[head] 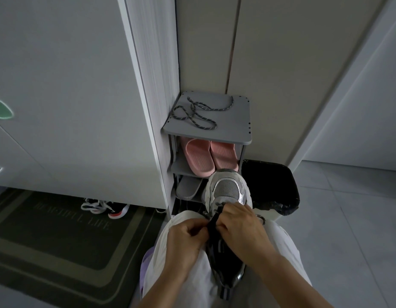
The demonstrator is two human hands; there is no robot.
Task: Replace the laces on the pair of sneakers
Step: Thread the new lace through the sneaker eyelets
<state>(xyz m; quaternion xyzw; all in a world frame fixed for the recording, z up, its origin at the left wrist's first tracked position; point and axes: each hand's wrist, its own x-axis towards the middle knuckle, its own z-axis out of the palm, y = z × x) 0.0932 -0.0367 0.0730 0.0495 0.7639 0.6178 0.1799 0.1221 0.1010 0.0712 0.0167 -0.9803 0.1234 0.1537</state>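
A grey-and-white mesh sneaker lies on the lap, toe pointing away, its lacing under both hands. The left hand and the right hand, fingers curled, pinch its black tongue. Beyond, a speckled grey cord lace lies on a grey plastic shoe rack.

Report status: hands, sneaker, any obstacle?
Left hand and right hand pinch at sneaker eyelets. Sneaker on lap, toe forward. Loose lace on rack top. Nothing blocking.

Pink slippers sit in a grey rack beside a black-lined bin.
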